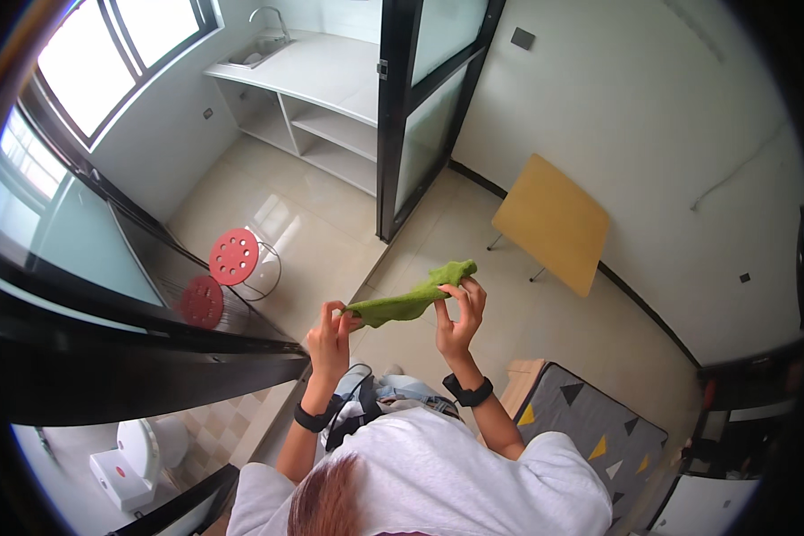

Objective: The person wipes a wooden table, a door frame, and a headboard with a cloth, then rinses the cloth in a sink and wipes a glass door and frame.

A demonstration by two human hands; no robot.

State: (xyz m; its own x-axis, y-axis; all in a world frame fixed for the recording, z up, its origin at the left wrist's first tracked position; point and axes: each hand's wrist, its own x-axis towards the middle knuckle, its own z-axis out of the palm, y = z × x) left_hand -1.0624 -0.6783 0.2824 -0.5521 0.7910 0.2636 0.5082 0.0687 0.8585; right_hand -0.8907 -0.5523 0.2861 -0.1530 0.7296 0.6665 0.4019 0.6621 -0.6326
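Observation:
A green cloth [400, 305] is stretched out in mid-air between my two hands. My left hand [332, 339] pinches its left end between thumb and fingers. Near the other end, my right hand [460, 320] grips the cloth, and a bunched corner sticks up past the fingertips. The right end sits a little higher than the left, and the middle sags slightly. Both forearms are raised in front of my body, with a black band around each wrist.
A red round stool [234, 257] stands on the tiled floor at left, by a glass door. A yellow folding table [554, 223] leans near the right wall. Farther back is a white counter [326, 71] with a sink [257, 52]. A patterned mattress [590, 433] lies at lower right, a toilet [138, 456] at lower left.

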